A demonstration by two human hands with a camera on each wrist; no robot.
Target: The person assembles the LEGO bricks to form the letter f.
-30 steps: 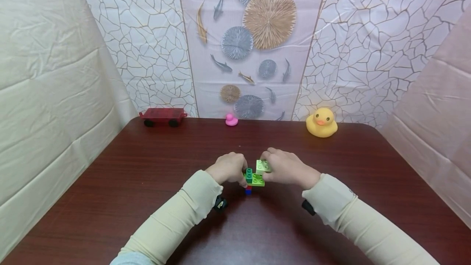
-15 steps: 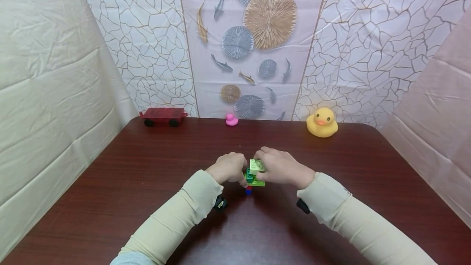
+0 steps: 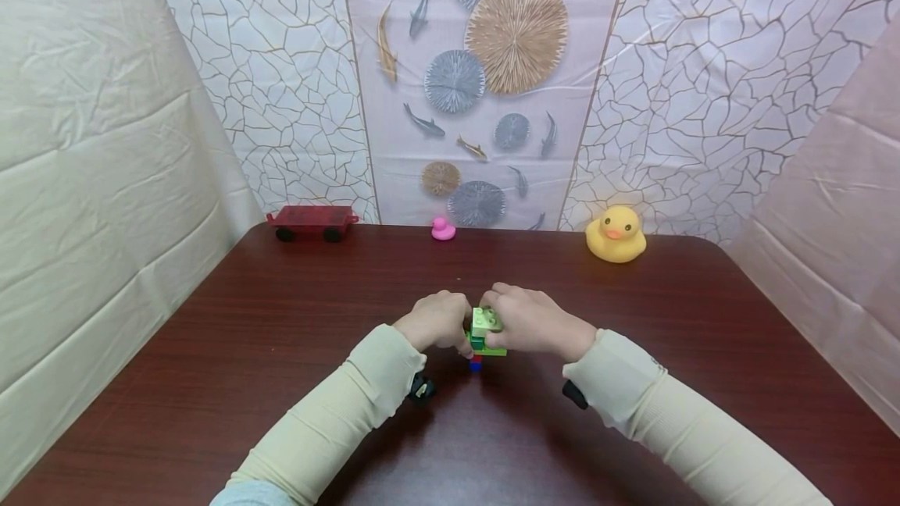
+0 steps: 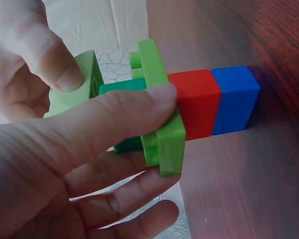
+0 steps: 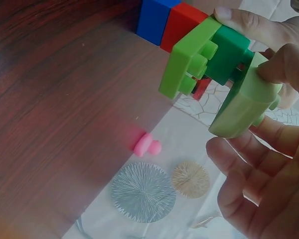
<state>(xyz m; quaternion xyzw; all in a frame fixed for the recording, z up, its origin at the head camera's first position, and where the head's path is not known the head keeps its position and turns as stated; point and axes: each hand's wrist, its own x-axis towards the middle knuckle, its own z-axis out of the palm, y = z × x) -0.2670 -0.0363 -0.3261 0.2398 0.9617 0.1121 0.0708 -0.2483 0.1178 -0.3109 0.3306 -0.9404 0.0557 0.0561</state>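
Note:
A small tower of building blocks stands on the table. At its foot is a blue block (image 4: 235, 100), with a red block (image 4: 197, 107) on it. Across the red one lies a wider lime green block (image 4: 171, 138), and a dark green block (image 5: 226, 54) rises from that. My left hand (image 3: 439, 319) grips the tower, its thumb on the lime block and fingers at the far side. Between thumb and fingers, my right hand (image 3: 536, 320) pinches a pale green block (image 5: 243, 107) over the dark green one. Studs show between these two, and the pale block looks slightly tilted.
Along the table's back edge stand a red toy wagon (image 3: 312, 223) with black wheels, a small pink duck (image 3: 443, 229) and a larger yellow duck (image 3: 615, 235). Patterned cloth (image 3: 281, 84) hangs behind the brown table (image 3: 351, 272).
My right hand has moved left with the pale green block, from above the lime block's right part to over the dark green block, then slightly down. My left hand stays in place.

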